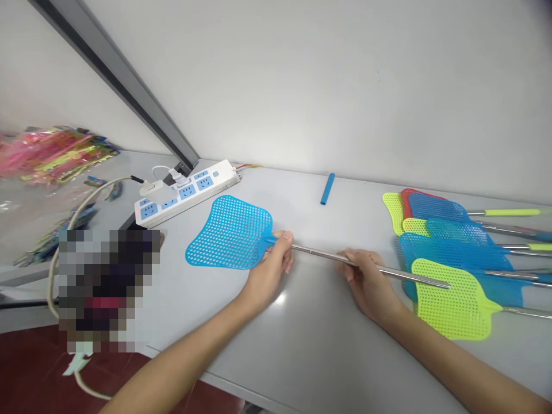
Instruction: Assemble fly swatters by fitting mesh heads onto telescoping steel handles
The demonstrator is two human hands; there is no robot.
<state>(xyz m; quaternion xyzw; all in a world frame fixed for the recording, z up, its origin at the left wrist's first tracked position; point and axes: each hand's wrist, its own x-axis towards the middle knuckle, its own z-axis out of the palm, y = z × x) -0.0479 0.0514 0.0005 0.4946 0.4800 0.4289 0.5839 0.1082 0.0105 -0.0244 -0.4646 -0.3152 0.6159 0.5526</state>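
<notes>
A blue fly swatter (233,233) with a perforated head and a thin metal rod is held above the grey table. My left hand (276,259) pinches it at the neck, where the blue plastic meets the rod. Farther along, my right hand (368,279) is closed around the metal rod, whose bare end points right over a yellow-green fly swatter (452,299). Behind my hands a short blue tube (328,188) lies on the table, apart from both.
Several blue, red and yellow-green swatters (452,250) lie overlapping at the right. A white power strip (187,192) with plugs and a cable (73,224) sits at the left. Bagged colourful items (52,152) lie beyond a grey post (129,86). A pixelated area covers something at lower left.
</notes>
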